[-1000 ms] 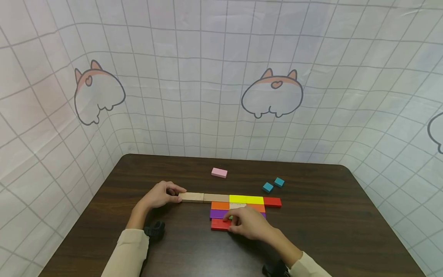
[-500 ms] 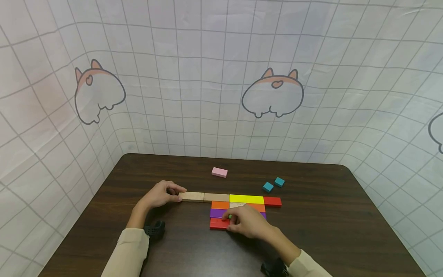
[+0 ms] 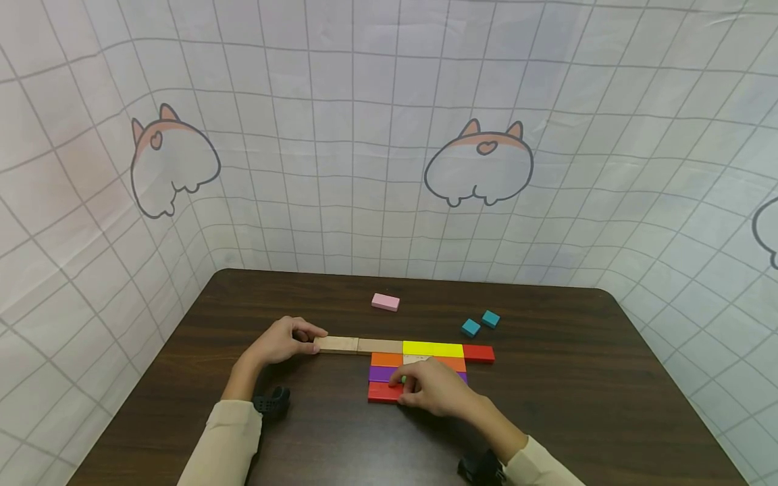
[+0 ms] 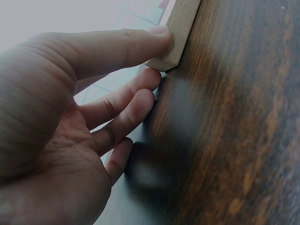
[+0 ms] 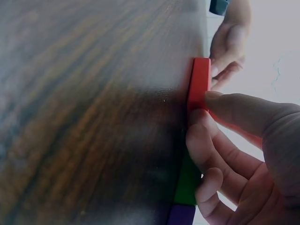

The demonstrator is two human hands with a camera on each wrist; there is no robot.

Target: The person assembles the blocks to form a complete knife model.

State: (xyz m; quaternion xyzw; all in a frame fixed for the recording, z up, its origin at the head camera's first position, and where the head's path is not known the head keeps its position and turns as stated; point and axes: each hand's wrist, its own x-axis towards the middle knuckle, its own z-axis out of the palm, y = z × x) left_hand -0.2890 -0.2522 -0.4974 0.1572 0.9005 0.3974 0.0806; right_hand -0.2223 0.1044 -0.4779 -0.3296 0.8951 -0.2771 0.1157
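Observation:
My left hand (image 3: 281, 341) holds the left end of a plain wooden block (image 3: 338, 345) between thumb and index finger; in the left wrist view the thumb presses its side. A second wooden block (image 3: 380, 347), a yellow block (image 3: 433, 349) and a red block (image 3: 479, 354) continue that row. Nearer lie rows with orange (image 3: 386, 360) and purple (image 3: 384, 374) blocks. My right hand (image 3: 444, 391) pinches the front red block (image 5: 200, 77), covering part of it in the head view. Beside its fingers, the right wrist view shows a green block (image 5: 187, 180).
A pink block (image 3: 385, 302) lies toward the back of the dark wooden table (image 3: 565, 405). Two small teal blocks (image 3: 471, 328) sit behind the yellow one. A white gridded curtain (image 3: 365, 202) surrounds the table's far sides.
The front red block has slid slightly left, its left end now about level with the purple block's. My right hand shifted slightly with it. My left hand stays at the wooden block's end.

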